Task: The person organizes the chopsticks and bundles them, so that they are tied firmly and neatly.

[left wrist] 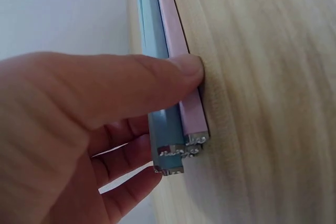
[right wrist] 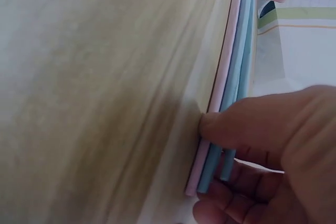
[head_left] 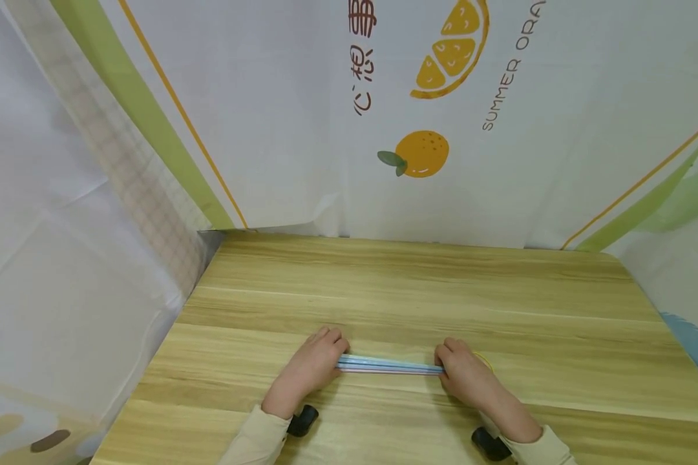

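Bundle of slim sticks (head_left: 384,366), pale blue and pink, held crosswise between both hands, low at the wood-grain counter (head_left: 395,303); contact with its surface hard to judge from these angles. Left hand (head_left: 314,365): grip pinching the bundle near one end, thumb across the pink stick (left wrist: 169,14), silvery crimped tips (left wrist: 171,150) projecting past it. Right hand (head_left: 468,374): grip pinching near the opposite end, thumb also on pink; ends there uneven. Thin yellow arc (head_left: 485,360) just beside the right hand. White cloth (head_left: 267,97) with printed orange (head_left: 423,154) behind the counter.
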`<state>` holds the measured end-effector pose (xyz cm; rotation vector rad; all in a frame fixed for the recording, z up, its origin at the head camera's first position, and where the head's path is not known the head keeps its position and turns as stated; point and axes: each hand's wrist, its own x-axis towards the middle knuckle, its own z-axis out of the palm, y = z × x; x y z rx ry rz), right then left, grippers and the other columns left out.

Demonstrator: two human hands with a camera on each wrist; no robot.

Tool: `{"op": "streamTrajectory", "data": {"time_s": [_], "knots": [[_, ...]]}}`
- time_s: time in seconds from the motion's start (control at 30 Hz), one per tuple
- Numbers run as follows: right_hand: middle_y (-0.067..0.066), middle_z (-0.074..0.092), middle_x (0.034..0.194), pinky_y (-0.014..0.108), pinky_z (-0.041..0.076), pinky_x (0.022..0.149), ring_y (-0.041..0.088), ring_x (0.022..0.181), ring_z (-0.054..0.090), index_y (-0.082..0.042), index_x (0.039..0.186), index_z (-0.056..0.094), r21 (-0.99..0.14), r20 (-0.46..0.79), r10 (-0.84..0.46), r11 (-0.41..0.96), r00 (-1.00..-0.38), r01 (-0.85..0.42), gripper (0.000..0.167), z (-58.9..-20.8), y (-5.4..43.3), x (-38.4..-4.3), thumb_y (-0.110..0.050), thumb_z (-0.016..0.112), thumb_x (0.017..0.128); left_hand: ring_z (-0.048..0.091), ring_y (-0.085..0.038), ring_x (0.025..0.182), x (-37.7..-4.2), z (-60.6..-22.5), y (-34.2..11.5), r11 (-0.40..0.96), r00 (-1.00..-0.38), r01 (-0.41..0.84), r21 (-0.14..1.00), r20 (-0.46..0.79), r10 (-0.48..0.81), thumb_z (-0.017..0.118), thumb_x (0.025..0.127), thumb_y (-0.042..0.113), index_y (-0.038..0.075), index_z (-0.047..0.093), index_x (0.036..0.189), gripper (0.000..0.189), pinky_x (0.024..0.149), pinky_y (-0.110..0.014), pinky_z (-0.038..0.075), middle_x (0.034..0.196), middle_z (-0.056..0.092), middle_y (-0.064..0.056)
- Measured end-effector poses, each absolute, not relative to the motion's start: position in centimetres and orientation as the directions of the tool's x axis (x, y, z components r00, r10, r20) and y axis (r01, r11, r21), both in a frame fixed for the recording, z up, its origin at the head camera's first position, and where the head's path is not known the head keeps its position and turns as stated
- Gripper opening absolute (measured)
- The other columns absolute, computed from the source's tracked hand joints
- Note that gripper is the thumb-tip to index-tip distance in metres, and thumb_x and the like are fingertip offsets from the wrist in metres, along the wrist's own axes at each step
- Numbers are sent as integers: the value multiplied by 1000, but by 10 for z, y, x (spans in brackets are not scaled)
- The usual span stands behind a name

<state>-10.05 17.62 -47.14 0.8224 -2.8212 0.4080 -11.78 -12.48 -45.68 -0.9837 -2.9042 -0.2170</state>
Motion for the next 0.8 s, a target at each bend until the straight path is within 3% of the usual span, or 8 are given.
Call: {"op": "streamTrajectory", "data": {"time_s": [0.23, 0.43, 0.63, 0.8], "knots": [[-4, 45, 71, 25, 39, 57, 12, 67, 43, -11, 74, 51, -252, 187, -508, 803, -841, -541, 27, -469, 178, -100, 8, 69, 67, 45, -16, 84, -118, -458, -124, 776, -778, 626, 74, 124, 616, 84, 70, 19, 13, 64, 88, 28, 74, -30, 45, 91, 54, 1], [-5, 46, 70, 24, 41, 56, 12, 65, 46, -10, 73, 54, -230, 209, -510, 804, -834, -549, 24, -471, 178, -101, 5, 71, 68, 52, -17, 85, -117, -455, -123, 793, -796, 605, 76, 96, 598, 84, 71, 19, 12, 61, 91, 31, 79, -33, 48, 93, 61, 0], [-5, 41, 69, 24, 38, 56, 11, 64, 41, -11, 71, 52, -202, 214, -498, 819, -840, -537, 26, -473, 177, -100, 4, 72, 66, 47, -14, 76, -116, -456, -124, 776, -776, 628, 54, 123, 619, 83, 72, 17, 13, 64, 86, 24, 71, -28, 46, 84, 58, 3], [-5, 42, 68, 24, 37, 54, 11, 63, 42, -12, 72, 49, -189, 218, -489, 828, -845, -528, 28, -471, 176, -99, 4, 71, 65, 47, -14, 76, -116, -457, -124, 769, -767, 637, 52, 136, 627, 82, 72, 16, 13, 63, 84, 23, 71, -28, 46, 84, 58, 2]]}}
